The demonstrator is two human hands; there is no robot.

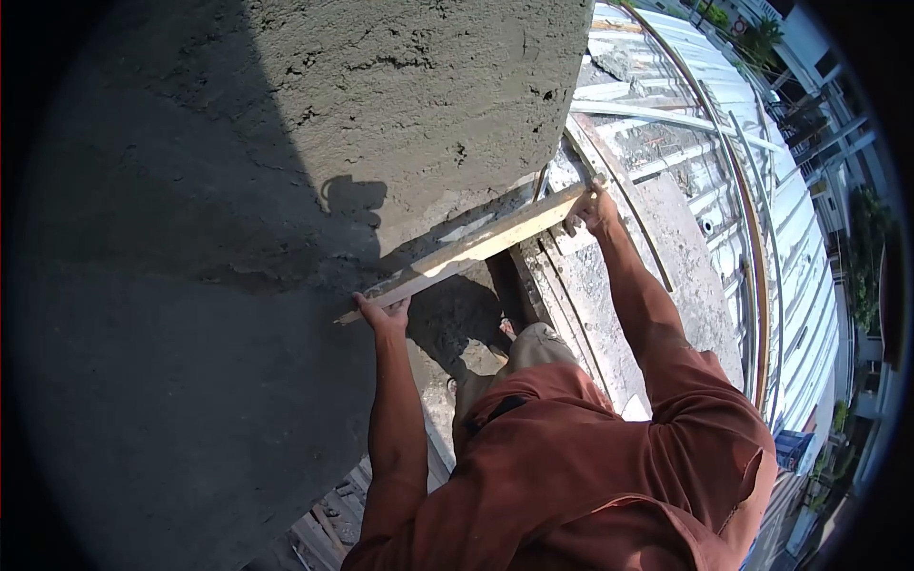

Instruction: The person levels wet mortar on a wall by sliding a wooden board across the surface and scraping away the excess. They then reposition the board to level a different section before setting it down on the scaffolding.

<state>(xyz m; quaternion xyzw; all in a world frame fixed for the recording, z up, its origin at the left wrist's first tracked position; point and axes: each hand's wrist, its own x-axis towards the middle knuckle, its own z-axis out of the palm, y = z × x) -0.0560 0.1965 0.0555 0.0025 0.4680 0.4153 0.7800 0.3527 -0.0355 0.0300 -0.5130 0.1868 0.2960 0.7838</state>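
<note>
Head view: left hand point(385, 312) grips the near end of a long wooden straightedge point(476, 249), fingers curled over it, against the wet grey plastered wall point(238, 238). Farther along, right hand point(588, 209) clasps the far end, fingers wrapped round, at the wall's corner edge; corrugated metal roofing point(762, 190) lies beyond.

The left hand point(384, 312) grips the lower end of a long wooden straightedge point(476, 249). The right hand point(590, 208) grips its upper end. The straightedge lies flat against a wet cement-rendered wall point(314, 124), running diagonally near the wall's right edge. Both arms extend from a rust-coloured shirt point(590, 466). Beyond the wall's right edge lies a corrugated metal roof point(733, 171). Wooden planks point(319, 538) show below the left arm.
</note>
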